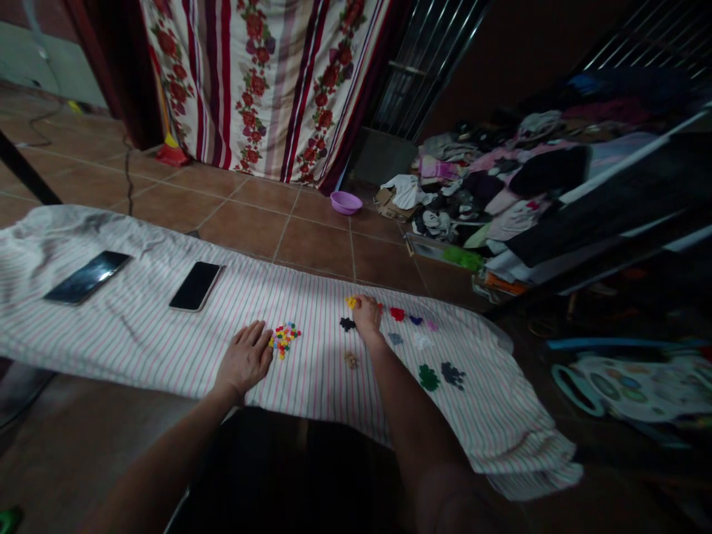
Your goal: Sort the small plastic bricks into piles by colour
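Note:
My left hand (245, 359) lies flat on the striped cloth, fingers stretched out, its fingertips beside a loose pile of mixed-colour beads (284, 339). Reaching farther out, my right hand (367, 314) has its fingers curled together at a small pile of yellow beads (351, 302); whatever they pinch is hidden. Close to it lie black beads (347, 324) and tan beads (351, 360). To the right are single-colour piles: red (397, 314), dark blue (415, 320), pink (432, 325), grey-blue (395, 338), white (423, 341), green (429, 377) and dark grey (453, 375).
Two phones, a dark one (87, 277) and a light-edged one (196, 286), lie at the left of the striped cloth (311, 386). Beyond its far edge are a purple basin (345, 202), a floral curtain (261, 89) and heaped clothes (478, 174).

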The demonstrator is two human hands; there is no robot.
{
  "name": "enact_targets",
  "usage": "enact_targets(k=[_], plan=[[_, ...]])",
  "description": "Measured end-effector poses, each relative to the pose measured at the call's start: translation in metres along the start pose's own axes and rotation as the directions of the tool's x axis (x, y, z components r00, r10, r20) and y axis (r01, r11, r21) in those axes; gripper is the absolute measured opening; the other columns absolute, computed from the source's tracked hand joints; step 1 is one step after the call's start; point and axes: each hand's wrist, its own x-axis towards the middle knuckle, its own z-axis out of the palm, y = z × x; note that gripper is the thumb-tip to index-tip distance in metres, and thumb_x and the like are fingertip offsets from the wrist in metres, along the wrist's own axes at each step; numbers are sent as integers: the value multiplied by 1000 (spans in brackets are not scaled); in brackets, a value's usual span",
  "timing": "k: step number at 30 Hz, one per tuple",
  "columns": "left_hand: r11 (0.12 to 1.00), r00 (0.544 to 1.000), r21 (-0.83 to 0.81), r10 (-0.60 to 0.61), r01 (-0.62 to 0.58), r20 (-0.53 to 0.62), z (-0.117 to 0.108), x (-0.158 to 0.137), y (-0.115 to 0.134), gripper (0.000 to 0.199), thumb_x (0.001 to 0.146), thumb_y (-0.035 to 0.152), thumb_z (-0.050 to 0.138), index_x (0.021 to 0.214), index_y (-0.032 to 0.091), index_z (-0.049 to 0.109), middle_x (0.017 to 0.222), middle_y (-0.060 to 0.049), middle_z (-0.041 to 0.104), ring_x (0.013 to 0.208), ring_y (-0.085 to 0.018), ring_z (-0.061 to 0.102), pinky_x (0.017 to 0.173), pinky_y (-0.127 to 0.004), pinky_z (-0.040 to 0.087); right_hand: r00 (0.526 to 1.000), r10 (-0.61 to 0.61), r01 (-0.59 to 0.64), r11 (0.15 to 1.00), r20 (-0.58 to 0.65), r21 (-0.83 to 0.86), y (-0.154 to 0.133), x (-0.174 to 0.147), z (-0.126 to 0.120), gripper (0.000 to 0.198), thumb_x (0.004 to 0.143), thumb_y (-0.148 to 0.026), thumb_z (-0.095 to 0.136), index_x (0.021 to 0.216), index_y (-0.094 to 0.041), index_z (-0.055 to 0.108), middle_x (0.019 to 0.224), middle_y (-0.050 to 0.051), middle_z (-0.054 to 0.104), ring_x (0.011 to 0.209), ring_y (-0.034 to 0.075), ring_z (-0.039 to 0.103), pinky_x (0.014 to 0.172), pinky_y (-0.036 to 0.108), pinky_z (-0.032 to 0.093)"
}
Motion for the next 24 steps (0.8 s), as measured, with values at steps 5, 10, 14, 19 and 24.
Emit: enact_targets(k=[5,10,14,19,24], plan=[[1000,1000,0,-2,2,-2,0,0,1,44,96,36,37,128,18,62,139,-15,60,136,-28,49,112,-47,40,1000,15,-15,1000,-5,-8,0,-2,2,34,88,-14,44,104,-19,75,102,13,67,93,23,63,84,33,46],[1000,1000,13,5,-5,5,1,0,0,45,97,36,35,127,16,62,139,-16,59,136,-28,49,112,-47,39,999,-37,39,997,-27,64,-1,-7,-1,37,85,-12,43,105,-16,74,104,14,68,95,24,62,86,35,46],[1000,1000,8,5,-5,3,2,0,0,44,96,35,37,127,17,62,139,-16,59,136,-28,50,111,-48,40,992,-92,106,980,-89,168,-15,-20,-1,36,84,-12,42,102,-17,73,104,12,67,96,22,61,88,34,48],[1000,1000,-1,5,-6,-15,-2,0,1,43,97,34,38,126,15,63,140,-17,58,135,-29,50,111,-47,40,962,-272,266,892,-36,365,-56,-74,19,32,84,-13,46,101,-19,73,97,8,68,91,19,64,86,31,52],[1000,1000,17,-4,4,-24,-4,1,3,41,97,32,39,125,16,64,139,-16,59,135,-28,51,112,-45,40,928,-373,330,831,8,448,-89,-130,34,30,88,-14,48,102,-22,73,98,6,66,88,17,65,84,28,54]])
